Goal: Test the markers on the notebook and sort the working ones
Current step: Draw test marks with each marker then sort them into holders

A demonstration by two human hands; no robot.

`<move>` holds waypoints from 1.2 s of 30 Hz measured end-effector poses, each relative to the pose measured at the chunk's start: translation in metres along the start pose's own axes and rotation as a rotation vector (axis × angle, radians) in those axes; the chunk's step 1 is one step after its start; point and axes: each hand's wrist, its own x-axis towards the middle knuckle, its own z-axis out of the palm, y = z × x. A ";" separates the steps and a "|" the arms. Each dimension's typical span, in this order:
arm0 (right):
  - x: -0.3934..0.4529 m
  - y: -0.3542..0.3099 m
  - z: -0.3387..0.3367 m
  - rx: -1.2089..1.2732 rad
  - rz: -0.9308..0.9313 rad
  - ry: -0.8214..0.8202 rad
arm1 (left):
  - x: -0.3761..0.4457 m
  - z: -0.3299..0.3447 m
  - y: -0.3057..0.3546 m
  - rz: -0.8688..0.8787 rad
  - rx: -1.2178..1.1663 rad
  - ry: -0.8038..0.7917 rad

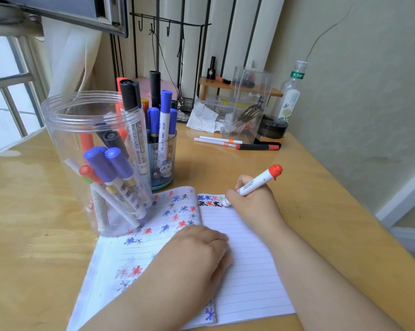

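Two hands on an open lined notebook (244, 271) lying on a wooden desk (321, 211). Right hand (254, 204) is wrapped around a white marker with a red cap (259, 181) posted on its far end, tip down on the right page near the top, at the end of a short row of blue, black, red and green star-shaped scribbles. Left hand (196, 254) lies palm-down across the notebook's middle fold, fingers loosely bent and pressing the paper, holding nothing. Left page is covered with more blue, red and black stars; right page is mostly bare lines. Big clear plastic jar (65, 130) stands to the left, overlapping the notebook's far-left corner, with blue-, red- and black-capped whiteboard markers leaning inside. Just behind and right of it is a small blue-tinted cup (164, 163) with a cartoon sticker, packed with upright blue, black and red markers. Farther right on the desk, apart from both containers, lie two thin white pens with orange bands (218, 140) and one black marker with red ends (257, 147), roughly parallel. Behind those: crumpled white paper (201, 115), clear acrylic organizer (247, 103), dark round tin (272, 126), clear bottle with a green label (291, 91) against the wall. Window at far left.
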 end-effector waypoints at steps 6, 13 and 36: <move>0.001 0.000 -0.001 0.000 0.003 0.040 | -0.001 -0.001 0.001 -0.007 -0.022 -0.007; -0.001 -0.003 -0.002 0.024 0.019 -0.019 | -0.001 -0.002 0.001 -0.009 -0.039 -0.003; -0.063 -0.084 -0.015 -0.176 -0.086 -0.455 | 0.006 -0.073 0.016 -0.245 -0.476 0.559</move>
